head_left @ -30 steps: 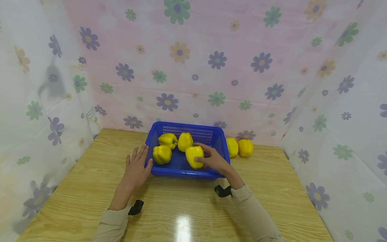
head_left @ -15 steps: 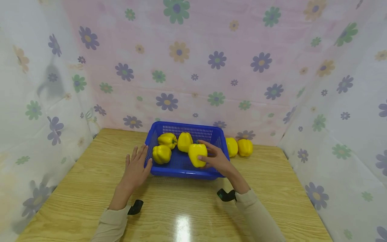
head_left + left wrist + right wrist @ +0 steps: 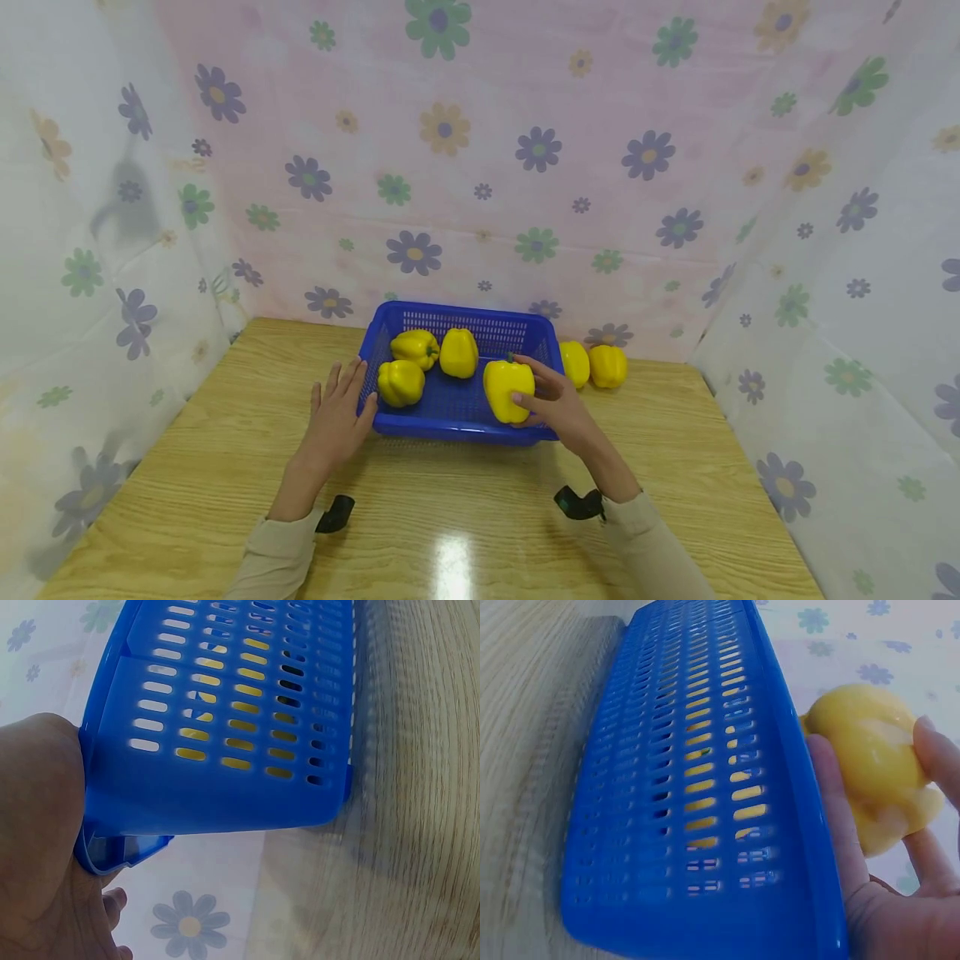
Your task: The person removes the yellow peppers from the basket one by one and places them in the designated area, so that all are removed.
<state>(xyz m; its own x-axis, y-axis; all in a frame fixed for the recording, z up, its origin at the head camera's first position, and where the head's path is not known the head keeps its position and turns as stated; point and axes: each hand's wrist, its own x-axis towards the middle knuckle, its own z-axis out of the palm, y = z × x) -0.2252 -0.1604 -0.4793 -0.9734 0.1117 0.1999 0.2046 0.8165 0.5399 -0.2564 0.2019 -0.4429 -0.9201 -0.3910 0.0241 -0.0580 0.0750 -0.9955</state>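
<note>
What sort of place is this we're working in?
Probably a staged tabletop booth rather than an everyday kitchen: flower-print sheets line the back and both sides of a wood-grain table, and a blue basket with yellow bell peppers sits on it.

I make out a beige left sleeve [image 3: 279,557] and a matching right sleeve [image 3: 656,546], each ending in a cuff that leaves the left hand [image 3: 334,421] and the right hand [image 3: 561,410] bare. From here I see soft creases across the left one. A small, bent black fitting juts inward beside each cuff: the left fitting [image 3: 335,514] looks uniformly dark, while the right fitting [image 3: 581,503] carries a faint greenish glint at its tip.
</note>
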